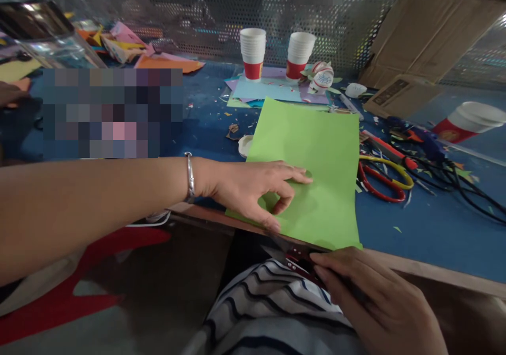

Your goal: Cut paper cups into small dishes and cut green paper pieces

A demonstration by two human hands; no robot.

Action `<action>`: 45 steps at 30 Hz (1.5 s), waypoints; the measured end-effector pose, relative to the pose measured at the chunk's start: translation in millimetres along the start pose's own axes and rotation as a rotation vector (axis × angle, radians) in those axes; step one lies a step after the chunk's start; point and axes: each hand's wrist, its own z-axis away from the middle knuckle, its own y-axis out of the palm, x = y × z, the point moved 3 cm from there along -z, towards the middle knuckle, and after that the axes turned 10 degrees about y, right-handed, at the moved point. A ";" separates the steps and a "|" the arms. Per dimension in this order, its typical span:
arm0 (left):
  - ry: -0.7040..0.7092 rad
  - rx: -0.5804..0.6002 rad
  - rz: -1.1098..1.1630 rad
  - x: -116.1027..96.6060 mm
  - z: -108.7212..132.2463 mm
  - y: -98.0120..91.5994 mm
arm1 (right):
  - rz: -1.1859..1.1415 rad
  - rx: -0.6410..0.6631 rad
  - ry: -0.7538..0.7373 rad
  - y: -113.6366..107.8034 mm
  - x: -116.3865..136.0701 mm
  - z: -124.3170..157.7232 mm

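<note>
A sheet of bright green paper (312,139) lies at the table's front edge, its near side reaching the wooden rim. My left hand (264,189) rests on the sheet's left part with the fingers spread and bent, holding nothing. A silver bracelet circles that wrist. Below the sheet's near right corner, my right hand (379,297) is closed around a knife (302,263) with a dark red, riveted handle. The knife's grey blade points left, just below the table edge; part of the handle is hidden by my fingers.
Stacked paper cups (253,55) stand on coloured sheets at the back. Right of the green paper lie red-and-yellow-handled scissors (385,181), a blue glue gun (427,141) with a black cable, and a tilted cup (470,123). Another person's hand (11,94) shows at far left.
</note>
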 end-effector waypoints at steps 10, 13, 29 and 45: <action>-0.043 0.028 0.173 6.9 4.5 -7.6 | -0.011 -0.007 0.000 0.7 4.3 -1.3; -0.032 0.030 0.198 8.6 5.4 -9.5 | -0.012 -0.034 0.040 0.3 3.4 0.7; -0.013 0.044 0.183 10.0 5.4 -8.2 | 0.023 -0.038 0.089 -9.8 3.9 9.5; -0.020 0.073 0.188 9.7 5.2 -11.8 | 0.010 -0.059 0.183 -13.0 -2.9 13.7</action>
